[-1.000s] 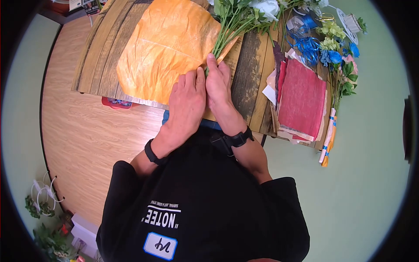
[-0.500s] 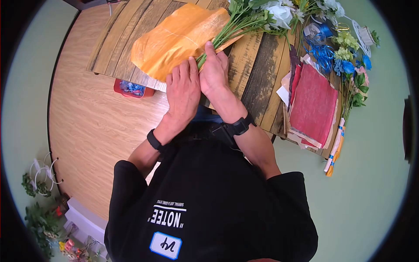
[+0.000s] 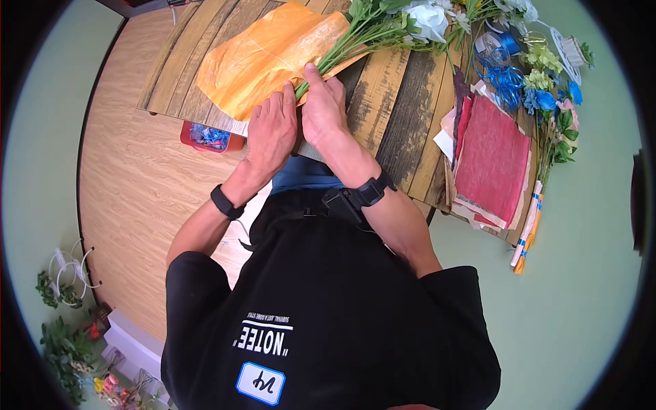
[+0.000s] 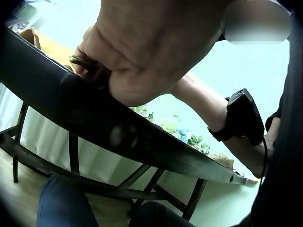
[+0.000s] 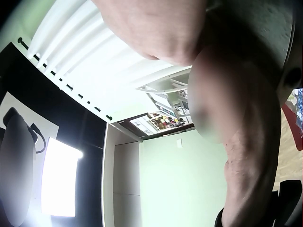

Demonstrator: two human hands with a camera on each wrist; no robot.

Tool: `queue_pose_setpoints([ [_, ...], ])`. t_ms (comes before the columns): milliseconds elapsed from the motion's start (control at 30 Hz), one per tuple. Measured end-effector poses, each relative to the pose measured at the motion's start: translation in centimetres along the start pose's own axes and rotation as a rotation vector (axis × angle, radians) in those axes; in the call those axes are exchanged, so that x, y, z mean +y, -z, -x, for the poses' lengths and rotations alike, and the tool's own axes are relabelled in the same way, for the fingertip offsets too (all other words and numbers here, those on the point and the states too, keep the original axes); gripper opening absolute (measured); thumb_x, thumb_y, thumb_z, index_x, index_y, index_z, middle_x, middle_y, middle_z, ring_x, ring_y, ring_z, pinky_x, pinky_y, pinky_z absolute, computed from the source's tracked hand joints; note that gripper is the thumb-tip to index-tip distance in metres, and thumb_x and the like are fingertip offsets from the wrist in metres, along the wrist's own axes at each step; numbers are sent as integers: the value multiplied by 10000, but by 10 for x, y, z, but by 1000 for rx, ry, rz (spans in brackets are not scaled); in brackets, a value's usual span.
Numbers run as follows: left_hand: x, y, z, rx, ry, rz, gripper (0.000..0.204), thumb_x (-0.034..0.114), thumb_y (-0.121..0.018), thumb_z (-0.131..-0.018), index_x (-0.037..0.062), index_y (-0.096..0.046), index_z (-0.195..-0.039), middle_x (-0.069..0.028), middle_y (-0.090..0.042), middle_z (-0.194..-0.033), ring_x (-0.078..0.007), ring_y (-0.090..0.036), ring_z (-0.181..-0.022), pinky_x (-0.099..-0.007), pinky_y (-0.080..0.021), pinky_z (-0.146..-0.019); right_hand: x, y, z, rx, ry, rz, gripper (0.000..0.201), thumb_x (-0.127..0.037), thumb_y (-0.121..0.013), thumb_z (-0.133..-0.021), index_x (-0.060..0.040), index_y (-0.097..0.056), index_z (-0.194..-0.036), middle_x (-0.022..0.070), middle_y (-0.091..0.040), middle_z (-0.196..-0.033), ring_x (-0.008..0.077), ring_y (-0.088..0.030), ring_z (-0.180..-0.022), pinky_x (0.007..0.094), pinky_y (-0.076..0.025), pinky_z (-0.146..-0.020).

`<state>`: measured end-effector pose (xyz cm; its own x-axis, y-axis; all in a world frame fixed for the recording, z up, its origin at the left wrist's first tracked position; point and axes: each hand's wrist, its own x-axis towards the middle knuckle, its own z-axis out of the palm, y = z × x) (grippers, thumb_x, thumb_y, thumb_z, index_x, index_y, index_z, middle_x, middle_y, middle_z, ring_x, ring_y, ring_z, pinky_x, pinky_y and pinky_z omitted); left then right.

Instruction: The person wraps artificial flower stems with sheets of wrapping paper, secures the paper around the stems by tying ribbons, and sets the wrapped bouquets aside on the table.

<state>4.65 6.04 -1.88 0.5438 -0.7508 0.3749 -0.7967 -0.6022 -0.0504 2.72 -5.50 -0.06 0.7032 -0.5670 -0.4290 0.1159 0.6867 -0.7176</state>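
Note:
A bunch of artificial flowers with a white bloom and long green stems lies across orange wrapping paper on the wooden table. My right hand grips the lower stems, its thumb stretched along them. Beside it, my left hand pinches the near edge of the paper by the stem ends, its fingertips partly hidden. In the left wrist view, green stem ends show by the fingers, just above the dark table edge. The right wrist view hides the grip.
At the right lie red paper sheets, blue ribbon and bundled flowers with wrapped stems. A red bin with blue scraps stands on the floor, left under the table edge. More flowers are at the lower left.
The orange paper looks narrower, its near edge drawn in from over the table's edge. Both hands have shifted slightly left with the stems, keeping close together. The head view has also shifted.

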Motion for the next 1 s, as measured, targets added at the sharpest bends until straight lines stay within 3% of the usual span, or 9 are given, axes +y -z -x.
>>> queue_pose_setpoints([
  [100, -8, 3, 1, -15, -25, 98, 511, 101, -573, -911, -62, -466, -1383, -111, -550, -939, -246, -604, -843, -349, -493, -689, -3, 3, 4, -79, 27, -29, 328, -172, -589, -1024, 19, -519, -1282, 124, -607, -1196, 174, -593, -1050, 321, -497, -918],
  [200, -12, 10, 0, -47, -12, 225, 475, 78, -572, -930, -63, -460, -1369, -133, -547, -934, -283, -617, -838, -375, -526, -663, -1, 12, -3, -101, 111, -70, 330, -151, -609, -1010, 16, -531, -1284, 135, -619, -1219, 189, -602, -1098, 328, -486, -962],
  [400, -21, 11, 5, -108, 47, 346, 450, 50, -567, -934, -61, -460, -1358, -159, -546, -927, -330, -617, -756, -403, -535, -597, -30, 39, -11, -161, 82, 9, 359, -193, -630, -1009, 14, -544, -1289, 121, -643, -1235, 233, -635, -1154, 408, -487, -1035],
  [467, -21, 11, 6, -117, 59, 351, 451, 44, -566, -932, -61, -462, -1358, -162, -547, -925, -336, -618, -746, -405, -535, -600, -39, 40, -8, -190, 74, 66, 339, -211, -618, -1017, 45, -575, -1236, 140, -658, -1213, 241, -662, -1123, 402, -526, -1001],
  [500, -23, 10, 5, -102, 45, 359, 453, 36, -561, -928, -64, -463, -1360, -164, -548, -930, -338, -621, -760, -406, -536, -606, -41, 37, -5, -119, 129, 114, 291, -181, -595, -1026, 74, -624, -1163, 170, -701, -1082, 238, -715, -948, 378, -592, -851],
  [700, -24, 10, 6, -113, 48, 390, 478, 19, -552, -913, -69, -461, -1374, -168, -553, -944, -341, -625, -797, -406, -538, -625, -41, 49, -14, -45, 141, 221, 254, -157, -600, -1015, 90, -643, -1051, 175, -708, -939, 232, -719, -748, 336, -626, -651],
  [933, -25, 13, 5, -152, 75, 399, 486, 27, -558, -913, -75, -459, -1377, -160, -558, -951, -321, -633, -798, -405, -539, -596, -42, 54, -11, -49, 173, 250, 220, -158, -629, -1000, 61, -646, -1003, 142, -701, -867, 208, -712, -743, 318, -603, -631],
  [1000, -26, 13, 5, -145, 73, 405, 482, 37, -562, -919, -75, -459, -1377, -157, -558, -947, -314, -635, -795, -404, -538, -587, -45, 55, -11, -67, 204, 304, 207, -149, -643, -992, 56, -647, -1020, 124, -698, -870, 199, -712, -776, 303, -590, -679],
])
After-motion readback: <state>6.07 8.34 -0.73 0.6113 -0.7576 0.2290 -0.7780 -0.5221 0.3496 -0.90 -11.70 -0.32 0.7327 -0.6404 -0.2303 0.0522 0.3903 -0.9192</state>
